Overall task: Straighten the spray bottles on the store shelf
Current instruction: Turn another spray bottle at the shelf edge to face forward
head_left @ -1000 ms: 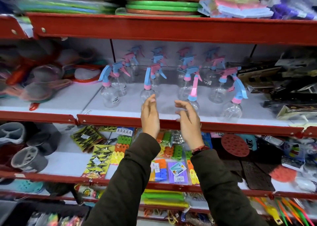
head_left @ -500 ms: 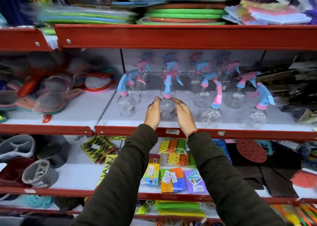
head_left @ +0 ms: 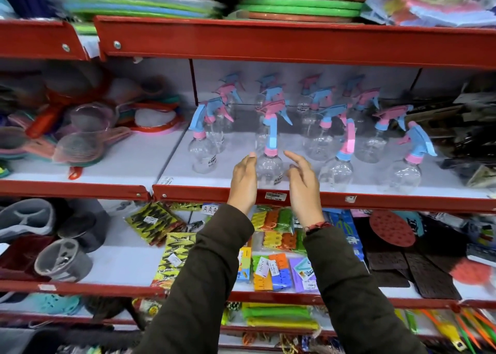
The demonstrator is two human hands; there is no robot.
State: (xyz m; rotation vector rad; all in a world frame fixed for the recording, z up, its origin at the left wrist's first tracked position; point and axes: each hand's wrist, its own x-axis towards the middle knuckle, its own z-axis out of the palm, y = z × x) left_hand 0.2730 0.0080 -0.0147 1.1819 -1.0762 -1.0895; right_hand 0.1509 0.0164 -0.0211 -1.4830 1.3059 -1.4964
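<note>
- The spray bottles (head_left: 269, 167) have clear, glossy plastic bodies with matt pink-and-blue plastic trigger heads.
- The shelf (head_left: 375, 202) has a red painted metal front edge, smooth with a slight sheen, and a flat matt white surface.
- The sleeves (head_left: 209, 286) are dark olive cloth, matt and soft-looking.
- The clip packs (head_left: 273, 270) sit in shiny clear plastic wrap with paper labels.

No text can be read. White price stickers are seen on the clear spray bottles (head_left: 269, 165) and a small tag (head_left: 272, 195) on the shelf's red front edge (head_left: 375, 200), all too blurred; print on the packets (head_left: 271, 270) on the shelf below is likewise illegible.
</note>
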